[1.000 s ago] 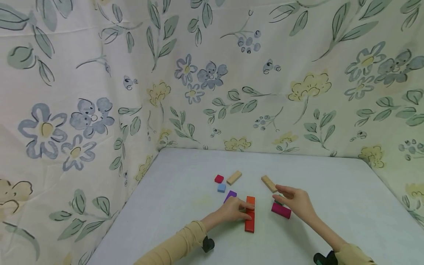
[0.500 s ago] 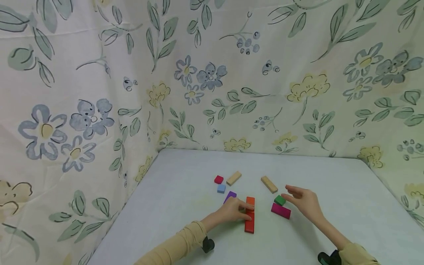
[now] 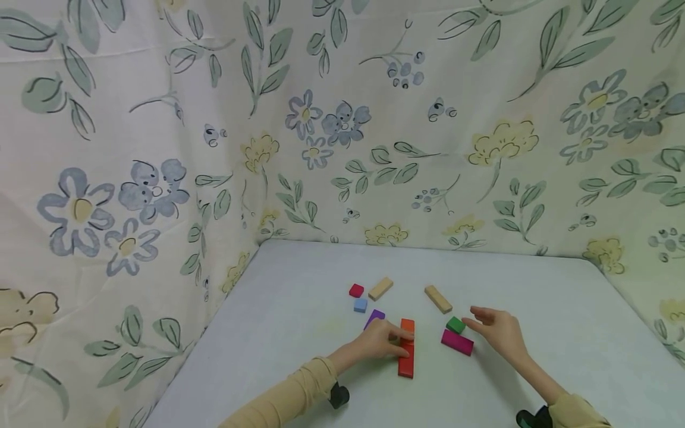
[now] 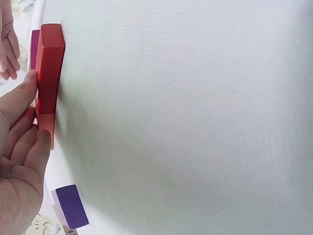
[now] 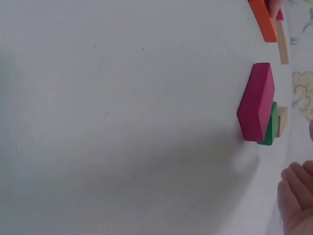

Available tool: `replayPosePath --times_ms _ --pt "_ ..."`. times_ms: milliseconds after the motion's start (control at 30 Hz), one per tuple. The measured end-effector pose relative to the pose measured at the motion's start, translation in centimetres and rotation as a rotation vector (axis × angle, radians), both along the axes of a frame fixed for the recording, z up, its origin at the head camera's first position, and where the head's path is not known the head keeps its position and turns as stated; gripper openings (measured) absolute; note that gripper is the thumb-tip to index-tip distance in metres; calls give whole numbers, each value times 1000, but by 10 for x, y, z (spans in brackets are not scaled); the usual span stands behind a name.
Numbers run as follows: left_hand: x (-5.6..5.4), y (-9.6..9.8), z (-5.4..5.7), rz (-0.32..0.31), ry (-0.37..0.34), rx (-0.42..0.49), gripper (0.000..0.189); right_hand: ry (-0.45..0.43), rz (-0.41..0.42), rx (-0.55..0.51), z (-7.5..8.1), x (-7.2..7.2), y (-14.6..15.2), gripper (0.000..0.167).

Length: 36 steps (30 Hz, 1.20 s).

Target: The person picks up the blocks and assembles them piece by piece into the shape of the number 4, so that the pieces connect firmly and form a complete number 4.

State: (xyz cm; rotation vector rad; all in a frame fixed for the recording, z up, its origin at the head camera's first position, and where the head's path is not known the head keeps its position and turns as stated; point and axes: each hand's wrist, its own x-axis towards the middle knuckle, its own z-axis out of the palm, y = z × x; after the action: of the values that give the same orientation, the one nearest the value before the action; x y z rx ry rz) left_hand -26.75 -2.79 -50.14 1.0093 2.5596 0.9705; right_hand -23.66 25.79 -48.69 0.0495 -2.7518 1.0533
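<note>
An orange block (image 3: 408,324) and a red block (image 3: 406,366) lie end to end on the white table. My left hand (image 3: 379,340) is at their join: its fingers curl over the orange block and the thumb touches the red block (image 4: 50,68). To their right, a green block (image 3: 456,324) sits against a magenta block (image 3: 457,342). My right hand (image 3: 500,334) hovers just right of the green block with relaxed fingers, holding nothing. In the right wrist view its fingers stand apart from the magenta block (image 5: 257,105). A purple block (image 4: 71,205) lies beside my left hand.
Farther back are a small red block (image 3: 356,290), a light blue block (image 3: 361,305) and two plain wooden blocks, one left (image 3: 380,288) and one right (image 3: 438,299). A floral cloth (image 3: 342,178) hangs behind and left of the table (image 3: 299,279).
My right hand has drawn back to the right, away from the green block, which now shows fully. My left hand stays at the orange and red blocks. The head view has shifted slightly.
</note>
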Motion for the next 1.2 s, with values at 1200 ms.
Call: replayPosePath --times_ms 1200 --pt "-2 0 -5 -2 1 14 35 -43 54 61 -17 -7 -7 38"
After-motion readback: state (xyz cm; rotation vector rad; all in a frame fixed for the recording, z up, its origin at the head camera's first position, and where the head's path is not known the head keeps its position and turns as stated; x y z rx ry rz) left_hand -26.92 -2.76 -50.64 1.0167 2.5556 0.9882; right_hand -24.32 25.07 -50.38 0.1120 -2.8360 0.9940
